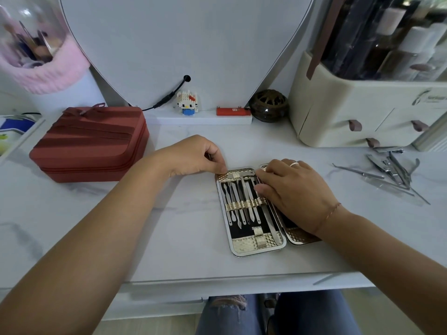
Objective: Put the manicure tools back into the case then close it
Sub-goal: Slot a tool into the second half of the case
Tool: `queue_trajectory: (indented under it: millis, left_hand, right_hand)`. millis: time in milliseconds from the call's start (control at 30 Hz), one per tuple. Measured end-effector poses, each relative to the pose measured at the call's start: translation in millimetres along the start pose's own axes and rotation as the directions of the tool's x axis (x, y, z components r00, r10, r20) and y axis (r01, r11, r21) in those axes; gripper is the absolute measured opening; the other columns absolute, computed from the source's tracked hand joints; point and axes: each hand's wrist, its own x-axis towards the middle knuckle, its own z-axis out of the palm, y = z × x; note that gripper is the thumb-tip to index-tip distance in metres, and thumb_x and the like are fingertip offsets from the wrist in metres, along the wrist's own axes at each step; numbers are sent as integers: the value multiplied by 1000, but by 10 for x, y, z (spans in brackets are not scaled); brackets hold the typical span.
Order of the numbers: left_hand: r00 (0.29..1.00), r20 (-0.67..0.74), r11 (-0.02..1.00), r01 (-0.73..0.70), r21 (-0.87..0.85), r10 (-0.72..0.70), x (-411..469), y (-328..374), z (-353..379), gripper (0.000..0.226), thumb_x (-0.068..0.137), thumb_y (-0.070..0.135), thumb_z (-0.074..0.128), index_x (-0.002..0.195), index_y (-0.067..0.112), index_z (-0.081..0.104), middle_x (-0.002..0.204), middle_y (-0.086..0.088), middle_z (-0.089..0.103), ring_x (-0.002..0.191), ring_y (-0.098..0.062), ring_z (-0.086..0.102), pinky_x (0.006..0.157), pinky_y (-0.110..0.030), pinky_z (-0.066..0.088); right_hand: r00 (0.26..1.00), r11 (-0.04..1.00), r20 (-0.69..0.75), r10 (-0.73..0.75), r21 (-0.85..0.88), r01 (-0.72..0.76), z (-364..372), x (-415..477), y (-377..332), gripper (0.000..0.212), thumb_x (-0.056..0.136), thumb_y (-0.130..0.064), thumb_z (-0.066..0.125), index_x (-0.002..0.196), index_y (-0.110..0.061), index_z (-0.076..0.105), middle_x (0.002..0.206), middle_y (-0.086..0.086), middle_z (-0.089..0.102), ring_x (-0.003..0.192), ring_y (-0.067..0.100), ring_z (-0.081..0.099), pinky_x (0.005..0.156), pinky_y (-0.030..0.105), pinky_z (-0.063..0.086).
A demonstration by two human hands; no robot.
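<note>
The right hand (294, 194), with a ring on one finger and a thin bracelet at the wrist, lies palm down with fingers spread loosely over the right half of the open gold-patterned metal manicure case (251, 244); its fingertips reach the hinge line and touch the rightmost tools, gripping nothing that can be seen. The left hand (197, 155) is curled, thumb and forefinger pinched together at the top left corner of the case; whether they pinch the case edge or a small tool there cannot be told.

The case lies flat and open on the white marbled surface (169, 226), near the front edge. Its left half has a black lining, and a row of slim steel manicure tools (240, 204) stands side by side under a gold elastic band (244, 204) running across the middle. One tool lies crosswise at the top.

Well to the right, apart from the case, a loose pile of steel clippers and picks (391, 171) lies on the surface. To the left of the hands sits a closed dark red zippered fabric box (92, 143). Behind, a cream plastic cosmetics organiser (358, 110) stands at the back right, with a round dark brown carved pot (268, 108) beside it.
</note>
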Motion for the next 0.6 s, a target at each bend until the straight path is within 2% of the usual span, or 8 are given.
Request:
queue_trajectory:
  millis: [233,467,533,600]
  left_hand:
    - [1000,5,1000,1,1,-1,-24,28,-1,5,80,16,75,77,17,70,45,23,57,41,8,47,43,-3,33]
    - [1000,-3,1000,-4,-10,4,-34,28,-3,5,78,17,76,76,18,71,49,20,60,44,9,48,46,-3,35]
    - [1000,4,1000,-8,0,8,-29,36,-3,5,79,17,75,77,18,71,47,22,59,42,9,48,45,-3,33]
    - [1000,11,1000,-9,1,9,-18,34,-4,4,80,17,75,78,17,71,46,22,59,41,9,47,43,-3,32]
  right_hand:
    - [995,996,-36,-88,12,89,27,2,4,60,96,-49,15,106,-19,66,86,3,60,75,26,59,70,35,51]
    - [996,994,8,-93,59,92,75,-12,40,59,96,-51,13,115,-24,62,91,2,57,79,26,57,74,38,50]
    - [997,987,0,-76,143,75,61,-13,59,54,96,-50,19,119,-24,61,93,2,57,81,24,56,77,38,48]
    - [1000,938,-9,-2,347,5,-14,-28,120,45,95,-42,31,124,-21,58,97,0,58,85,18,56,80,32,46]
